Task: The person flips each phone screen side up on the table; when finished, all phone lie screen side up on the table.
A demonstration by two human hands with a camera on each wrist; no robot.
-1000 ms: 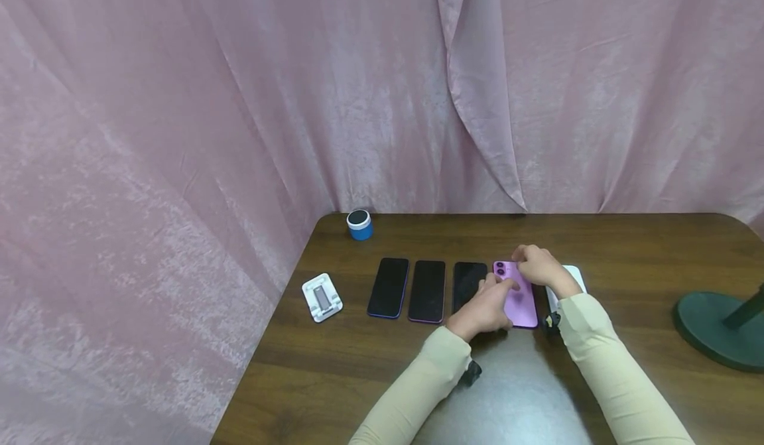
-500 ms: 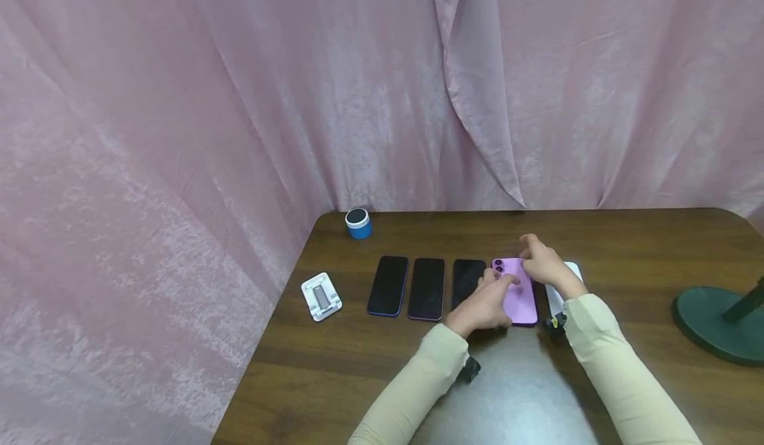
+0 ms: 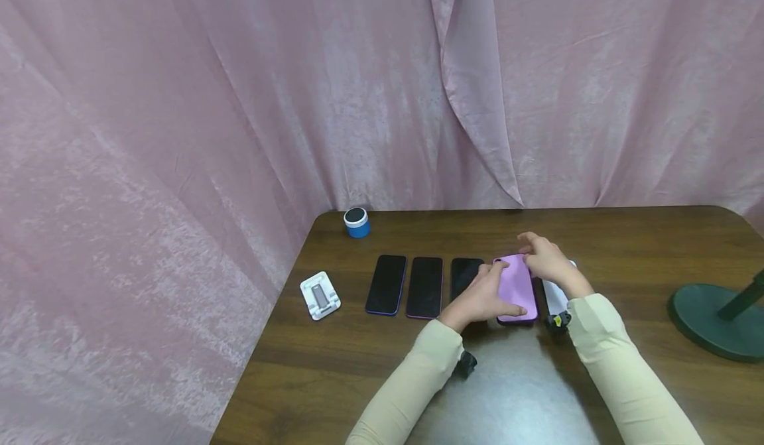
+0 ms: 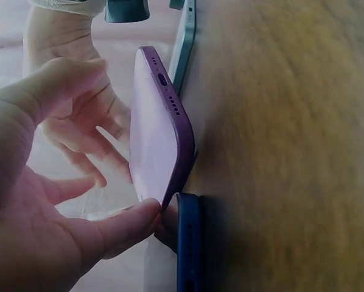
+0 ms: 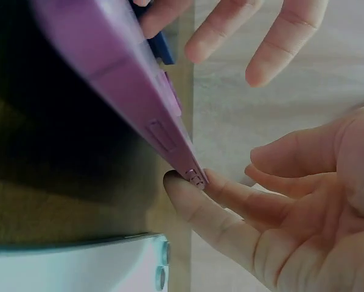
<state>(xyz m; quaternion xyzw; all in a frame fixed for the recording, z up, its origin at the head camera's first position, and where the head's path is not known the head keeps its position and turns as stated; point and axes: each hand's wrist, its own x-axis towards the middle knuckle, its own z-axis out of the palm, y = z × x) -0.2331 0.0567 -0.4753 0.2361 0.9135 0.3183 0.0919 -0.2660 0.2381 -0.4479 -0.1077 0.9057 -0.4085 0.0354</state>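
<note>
In the head view a purple phone, back up, lies between my hands. It is tilted, its right edge raised off the table. Two fingertips of my right hand pinch its raised far corner. At its left edge sit the fingertips of my left hand, the thumb spread apart over the near end. The left wrist view shows the charging port on the purple phone's end. A dark-screened phone, partly hidden by my left hand, lies just left, and a white phone lies under my right wrist.
Two more dark-screened phones lie in the same row on the left. Beyond them are a white plastic stand and a blue jar-shaped thing. A green round base with a post stands at the right.
The purple phone has gone from lying flat to tilted, its right edge lifted. My left thumb has swung toward its near end, and the left hand now covers its camera lenses.
</note>
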